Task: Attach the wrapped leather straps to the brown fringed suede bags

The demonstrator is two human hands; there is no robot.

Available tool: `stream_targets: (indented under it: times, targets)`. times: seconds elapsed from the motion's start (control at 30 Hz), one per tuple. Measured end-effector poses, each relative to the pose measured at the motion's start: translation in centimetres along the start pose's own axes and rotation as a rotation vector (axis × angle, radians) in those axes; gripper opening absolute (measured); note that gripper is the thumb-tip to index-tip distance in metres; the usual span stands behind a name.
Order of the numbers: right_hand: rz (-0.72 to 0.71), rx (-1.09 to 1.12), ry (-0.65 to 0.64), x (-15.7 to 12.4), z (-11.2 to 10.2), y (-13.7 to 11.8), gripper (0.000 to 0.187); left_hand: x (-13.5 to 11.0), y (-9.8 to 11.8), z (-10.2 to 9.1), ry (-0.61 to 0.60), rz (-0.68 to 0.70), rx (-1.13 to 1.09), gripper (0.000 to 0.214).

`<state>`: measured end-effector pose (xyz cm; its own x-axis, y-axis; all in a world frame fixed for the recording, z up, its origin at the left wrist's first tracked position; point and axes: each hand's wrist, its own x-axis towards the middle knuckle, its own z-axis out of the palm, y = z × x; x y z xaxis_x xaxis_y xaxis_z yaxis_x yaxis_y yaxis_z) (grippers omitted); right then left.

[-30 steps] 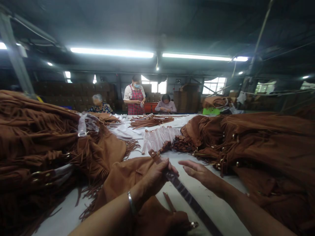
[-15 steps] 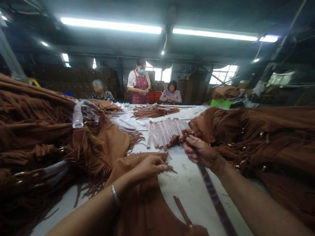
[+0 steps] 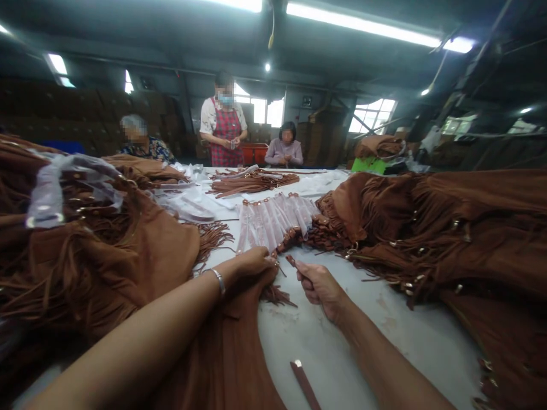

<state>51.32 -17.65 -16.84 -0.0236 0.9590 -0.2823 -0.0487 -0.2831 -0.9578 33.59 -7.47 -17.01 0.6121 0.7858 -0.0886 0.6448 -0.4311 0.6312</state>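
Observation:
A brown suede-like bag (image 3: pixel 231 347) with fringe lies in front of me, spread toward the bottom edge. My left hand (image 3: pixel 256 262) is closed on its upper corner, where a small metal ring shows at the fingertips. To the right, my right hand (image 3: pixel 318 285) pinches a brown strap (image 3: pixel 290 260), whose end pokes out past the thumb toward that ring, a short gap apart. The rest of this strap is hidden by the hand and arm. Another brown strap (image 3: pixel 304 382) with a metal fitting lies on the white table (image 3: pixel 325 353) below.
Plastic-wrapped straps (image 3: pixel 273 219) lie in a row beyond my hands. Fringed brown bags pile up at left (image 3: pixel 162 239) and right (image 3: pixel 427 228). Loose brown straps (image 3: pixel 252 183) lie farther back. Across the table are three people, one in a checked apron (image 3: pixel 226 134).
My right hand has brought the strap end down and left, closer to my left hand. My left hand now grips the bag's corner by the ring. The view has shifted slightly.

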Motion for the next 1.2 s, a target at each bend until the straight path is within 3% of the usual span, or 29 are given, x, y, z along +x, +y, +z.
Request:
stream_targets:
  times: [0.13,0.3,0.6,0.8,0.93,1.0,1.1,1.2]
  targets:
    - [0.036,0.114,0.111,1.2,-0.8,2.6,0.041,-0.5,0.0,1.4,0.023,0.070,0.097,0.036]
    - [-0.030,0.219,0.158,1.7,-1.6,2.7,0.041,-2.8,1.1,2.6,0.112,0.178,0.288,0.008]
    - [-0.062,0.133,0.039,2.0,0.4,3.4,0.035,-5.8,3.5,4.7,0.049,0.371,0.659,0.019]
    - [0.004,0.041,-0.071,1.9,-0.1,3.7,0.025,-6.9,4.8,4.8,-0.025,0.394,0.725,0.020]
    - [0.017,0.012,-0.073,1.6,-0.1,3.9,0.014,-6.9,5.2,3.6,-0.053,0.343,0.694,0.015]
    - [-0.037,0.027,-0.049,1.3,0.1,3.7,0.020,-6.4,5.0,2.1,-0.050,0.244,0.627,0.027]
    - [-0.156,0.055,-0.018,0.4,0.7,3.0,0.024,-5.5,4.4,-0.2,-0.031,0.034,0.307,0.045]
    - [-0.284,0.063,-0.025,-0.6,1.2,2.3,0.024,-5.0,3.9,-0.8,-0.239,0.048,-0.133,0.047]
